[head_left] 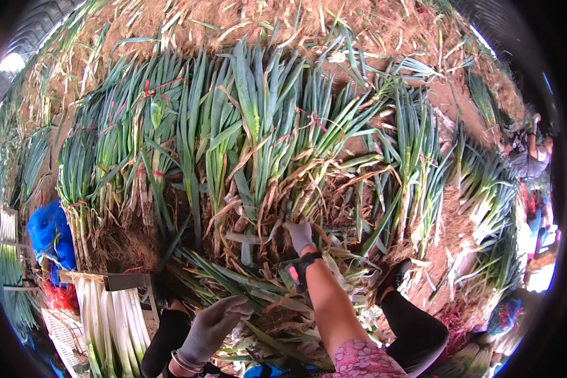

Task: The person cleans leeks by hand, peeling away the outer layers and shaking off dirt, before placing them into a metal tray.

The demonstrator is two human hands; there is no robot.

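Observation:
My right hand (300, 235), in a grey glove and with a dark band on its wrist, reaches forward into the green onions. Its fingers are closed at the lower end of a green onion (304, 203) with dry, browned outer leaves; they partly hide the grip. Nearer to me, my left hand (213, 330), also gloved, hovers over the trimmings with its fingers stretched out and nothing in them. A wide row of long-leaved green onions (258, 107) stands upright just beyond my hands. Loose leaves and peelings (277, 309) lie between my legs.
Peeled white onion stalks (107, 324) rest against a metal-and-wood stand (129, 281) at left, near a blue mesh bag (49, 233). More green onions (485, 170) lean at the right. Root litter (372, 25) covers the far ground. Another person (529, 157) sits at far right.

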